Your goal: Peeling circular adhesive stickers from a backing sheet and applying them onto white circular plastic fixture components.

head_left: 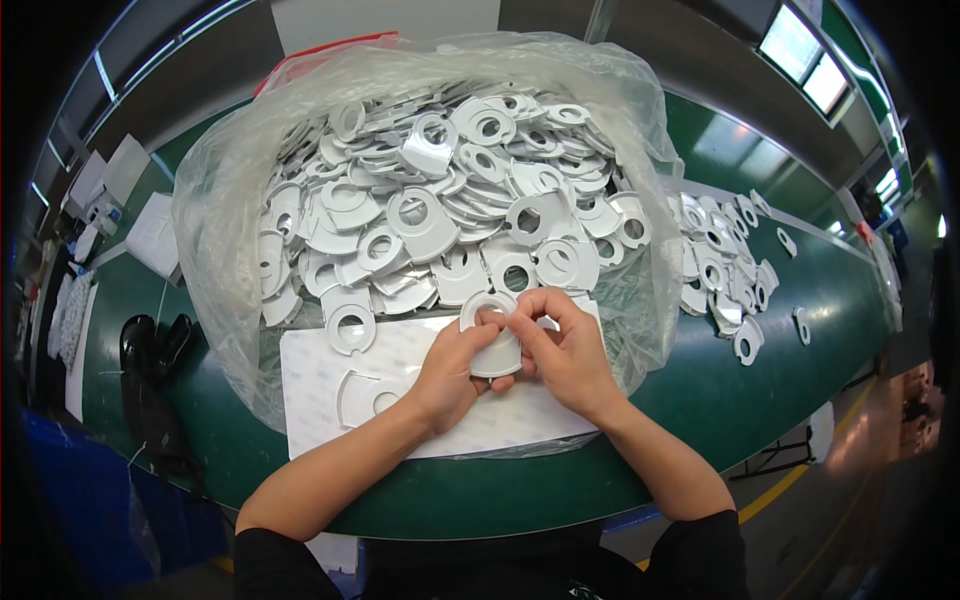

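Note:
Between my two hands I hold a white plastic ring-shaped part (497, 357), a flat plate with a large round hole. My left hand (450, 372) grips its left side, with a finger at the hole. My right hand (567, 352) pinches its upper right edge. The part is raised over a white sheet (480, 435) on the table. Another such part (362, 396) lies on that sheet, left of my left hand. Just beyond my hands rises a big heap of the same white parts (425, 228) in a clear plastic bag (222, 225).
The green table (640, 490) curves around me. A smaller pile of white parts (715, 262) lies to the right, with a few loose ones near it. At the left are a black object (150, 400) and a white box (155, 238). A red edge (325, 52) shows behind the bag.

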